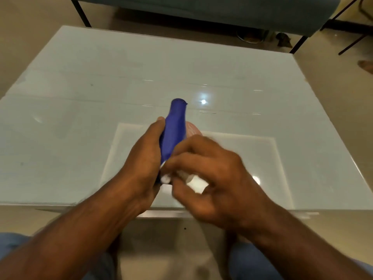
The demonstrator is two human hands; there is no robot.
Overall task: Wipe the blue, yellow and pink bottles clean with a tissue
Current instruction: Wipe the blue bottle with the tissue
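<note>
Two hands over near edge of glass table [80,81]. Left hand [141,168] grips blue bottle [174,130], tilted away. Right hand [210,178] pinches white tissue [166,178] against bottle's near end. Pink bottle [193,129] just behind, mostly hidden.

floor: beige tiles [323,81] | table: glossy pale glass-topped square table [101,87], light glare on it | far side: dark teal bench on black metal legs [201,11]

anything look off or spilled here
Nothing spilled or damaged. The left hand holds the blue bottle tilted away over the table; the right hand pinches a tissue at its near end. The yellow bottle isn't visible.
</note>
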